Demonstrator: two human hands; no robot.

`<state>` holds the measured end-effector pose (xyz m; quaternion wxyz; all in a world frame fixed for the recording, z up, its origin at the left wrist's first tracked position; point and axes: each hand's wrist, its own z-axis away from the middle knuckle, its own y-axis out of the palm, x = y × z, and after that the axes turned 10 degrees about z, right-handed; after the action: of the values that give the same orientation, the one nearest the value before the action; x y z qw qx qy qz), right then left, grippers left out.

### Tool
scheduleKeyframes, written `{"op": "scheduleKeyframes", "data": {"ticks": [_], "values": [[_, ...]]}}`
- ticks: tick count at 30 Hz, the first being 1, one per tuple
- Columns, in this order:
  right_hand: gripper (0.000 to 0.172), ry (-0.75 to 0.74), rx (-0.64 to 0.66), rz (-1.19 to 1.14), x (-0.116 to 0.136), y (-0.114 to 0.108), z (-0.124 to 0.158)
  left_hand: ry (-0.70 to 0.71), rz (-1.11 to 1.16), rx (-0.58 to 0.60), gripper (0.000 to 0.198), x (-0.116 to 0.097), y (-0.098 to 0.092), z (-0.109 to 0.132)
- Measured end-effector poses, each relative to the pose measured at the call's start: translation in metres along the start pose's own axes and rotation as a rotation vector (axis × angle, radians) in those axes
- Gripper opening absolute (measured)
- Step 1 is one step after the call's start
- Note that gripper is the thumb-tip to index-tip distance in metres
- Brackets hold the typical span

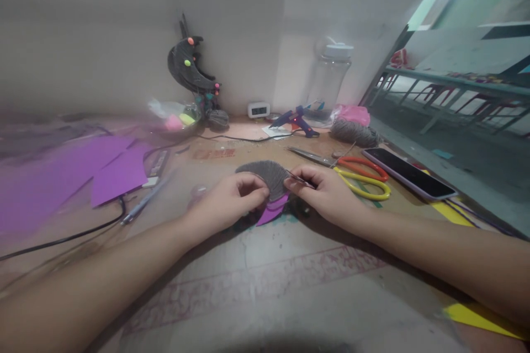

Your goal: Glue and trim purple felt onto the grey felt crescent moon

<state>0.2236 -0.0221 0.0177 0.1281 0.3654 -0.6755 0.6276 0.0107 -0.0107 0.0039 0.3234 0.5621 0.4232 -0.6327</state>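
In left grip (235, 198), pinched on a grey, yarn-wrapped, curved piece (269, 174); between grips, probably light, bendable, best held by the wrapped body, sparing the purple card tip (270, 216); in right grip (327, 192), pinched on edge and thin dark strand (295, 176).

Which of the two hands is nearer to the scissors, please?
Right. The right hand is close beside the scissors; the left hand is farther off, at the grey piece's left side.

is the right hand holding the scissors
No, the scissors lie just beyond the right hand, whose fingertips are at the edge of the grey-wrapped piece.
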Motion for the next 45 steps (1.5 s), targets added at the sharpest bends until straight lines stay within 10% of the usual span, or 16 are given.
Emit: {"op": "scheduleKeyframes", "data": {"ticks": [35, 45], "values": [[0.023, -0.037, 0.124, -0.116, -0.004, 0.004, -0.005, 0.013, 0.164, -0.008, 0.020, -0.003, -0.004, -0.001], [0.030, -0.699, -0.168, 0.650, -0.013, -0.010, 0.004, -0.005, 0.095, -0.040, 0.023, -0.008, -0.003, -0.002]]}}
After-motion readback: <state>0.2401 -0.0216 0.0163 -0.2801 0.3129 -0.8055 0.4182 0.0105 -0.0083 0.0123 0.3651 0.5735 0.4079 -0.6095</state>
